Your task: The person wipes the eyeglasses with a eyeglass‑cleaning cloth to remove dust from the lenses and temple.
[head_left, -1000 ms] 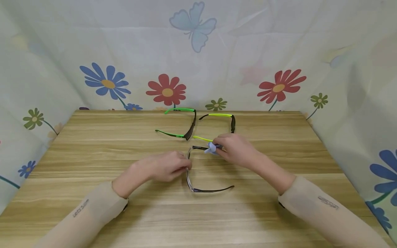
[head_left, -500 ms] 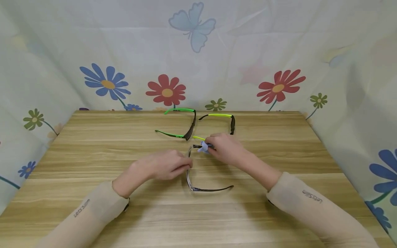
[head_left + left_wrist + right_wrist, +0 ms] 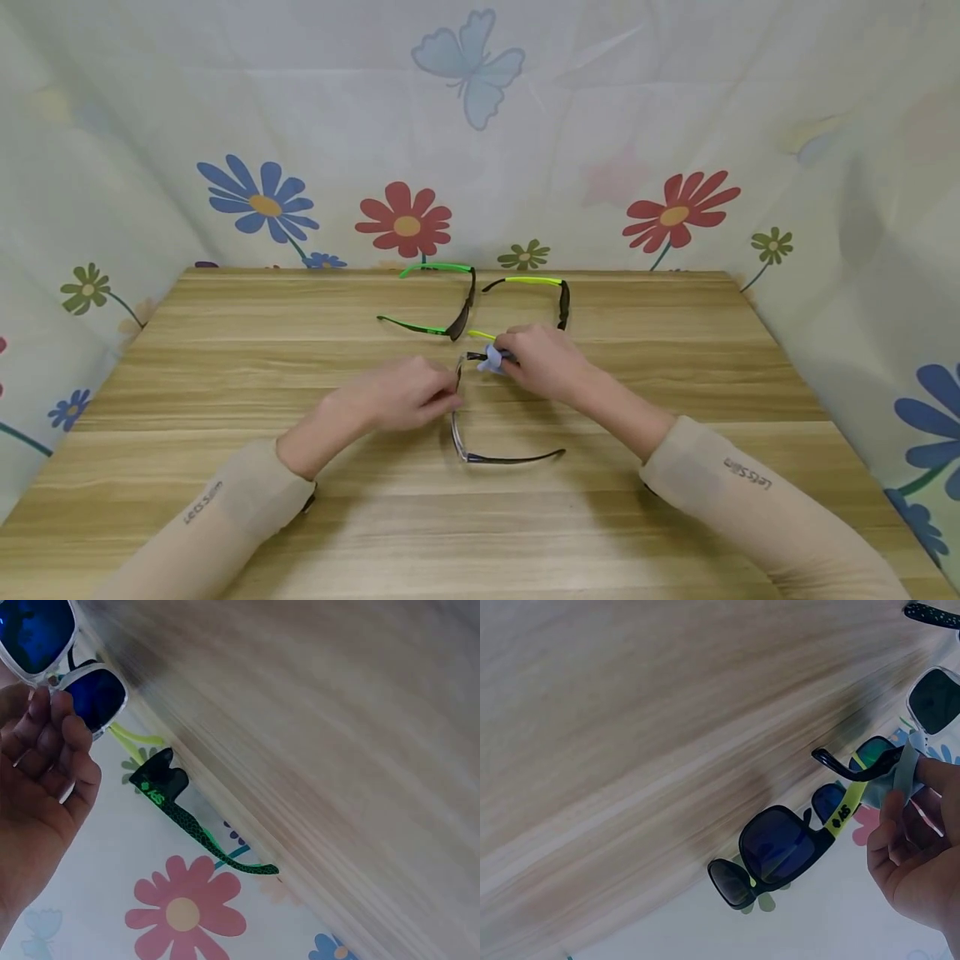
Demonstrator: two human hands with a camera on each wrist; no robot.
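Sunglasses with a clear frame, dark temples and blue mirrored lenses [image 3: 96, 697] stand on the table, their temples [image 3: 517, 459] unfolded to the right. My left hand [image 3: 405, 395] pinches the frame near the bridge between fingers and thumb. In my right hand [image 3: 546, 360] a light blue cloth [image 3: 492, 359] is pinched around the far temple, close to its hinge. The black temple tip [image 3: 831, 761] sticks out past the cloth in the right wrist view. My right fingers hide part of that temple.
Green-and-black sunglasses [image 3: 459, 322] lie behind at the table's back edge. Beside them are yellow-and-black sunglasses [image 3: 564, 302], partly covered by my right hand. A flowered curtain [image 3: 300, 100] encloses the wooden table [image 3: 225, 358] at the back and sides.
My right hand has slid left along the far temple with the cloth, toward the hinge, and barely moved in the last half second. My left hand keeps its hold on the frame.
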